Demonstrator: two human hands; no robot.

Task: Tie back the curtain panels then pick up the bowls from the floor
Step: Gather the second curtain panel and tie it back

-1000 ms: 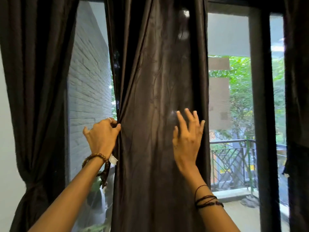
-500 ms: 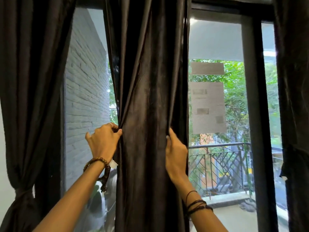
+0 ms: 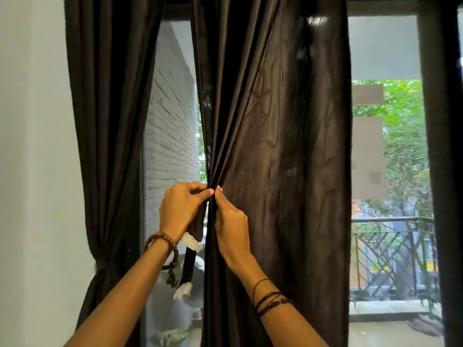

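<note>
From the head camera, both hands are working at the left edge of the middle curtain panel (image 3: 275,146), which is hanging dark and creased in front of the window (image 3: 385,151). The left hand (image 3: 179,209) is pinching that edge, thumb and forefinger closing tight on a bunch of gathered folds, a ring showing on one finger. The right hand (image 3: 231,221) is sitting just beside it, almost touching, its fingers (image 3: 218,194) curling into the same fabric right at the point where the pleats are converging. A dark tie strip (image 3: 190,261) with white ends is dangling down from under the left hand, next to a beaded bracelet (image 3: 162,240) on that wrist; thin dark cords (image 3: 269,295) are wrapping the right wrist. Over on the left, another curtain panel (image 3: 107,121) is hanging against the white wall (image 3: 32,146), already cinched in low down by a tie (image 3: 100,267). Between the two panels a grey brick wall (image 3: 170,126) is showing through the glass. To the right, a balcony railing (image 3: 385,251) and green trees (image 3: 400,136) are showing outside. The bowls are not showing anywhere here.
</note>
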